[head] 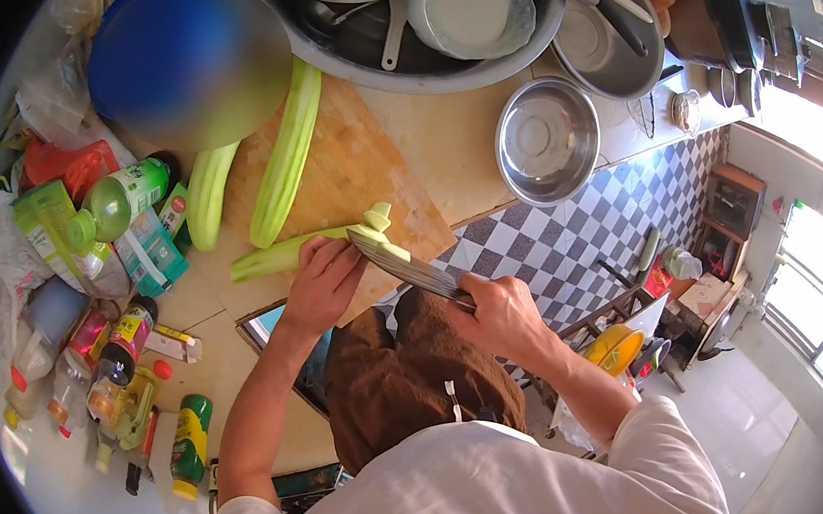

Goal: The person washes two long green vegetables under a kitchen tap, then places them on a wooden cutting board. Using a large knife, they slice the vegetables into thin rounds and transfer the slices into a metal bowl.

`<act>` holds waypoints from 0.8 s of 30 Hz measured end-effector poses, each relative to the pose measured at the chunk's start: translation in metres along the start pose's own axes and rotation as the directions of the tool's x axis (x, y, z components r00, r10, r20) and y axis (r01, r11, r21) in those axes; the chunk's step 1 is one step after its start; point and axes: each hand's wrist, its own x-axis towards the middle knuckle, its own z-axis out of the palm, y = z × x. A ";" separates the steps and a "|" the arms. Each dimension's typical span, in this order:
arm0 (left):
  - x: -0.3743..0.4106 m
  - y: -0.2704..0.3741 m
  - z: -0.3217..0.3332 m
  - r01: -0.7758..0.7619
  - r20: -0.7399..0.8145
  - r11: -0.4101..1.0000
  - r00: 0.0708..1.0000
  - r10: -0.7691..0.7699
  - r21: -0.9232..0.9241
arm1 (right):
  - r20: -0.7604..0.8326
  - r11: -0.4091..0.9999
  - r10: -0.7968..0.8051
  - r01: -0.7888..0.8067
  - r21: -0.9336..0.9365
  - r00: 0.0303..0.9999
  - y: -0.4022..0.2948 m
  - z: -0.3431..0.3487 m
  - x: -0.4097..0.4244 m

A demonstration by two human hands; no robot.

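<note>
My right hand (502,320) grips the handle of a kitchen knife (413,268), whose blade lies against a pale green peeled gourd (283,254). With its fingers bent, my left hand (324,281) holds that gourd close beside the blade. Cut pieces (379,217) rest at the gourd's right end on the wooden cutting board (363,157). Farther up the board lies a long peeled gourd (288,157). Another peeled gourd (212,195) is at the board's left side, its upper end hidden by a blue round object (165,57), partly blurred.
A steel bowl (548,141) stands right of the board, near the counter edge. Beyond the board is a large basin (393,78) holding a white bowl (472,10). Bottles, including a green-capped one (116,201), and packets crowd the left. A checkered floor (530,244) lies below.
</note>
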 end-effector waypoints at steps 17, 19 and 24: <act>-0.005 -0.002 -0.001 -0.001 -0.001 1.000 1.000 0.001 -0.029 | -0.076 0.997 -0.064 0.066 0.030 0.995 -0.008 0.024 0.026; -0.005 -0.003 0.001 -0.012 -0.014 1.000 1.000 0.012 -0.023 | -0.068 0.998 -0.051 0.053 0.026 0.996 -0.006 0.013 0.012; 0.004 0.000 -0.004 0.001 -0.011 1.000 1.000 -0.001 -0.017 | 0.003 1.000 0.004 -0.004 0.007 1.000 0.004 0.005 0.002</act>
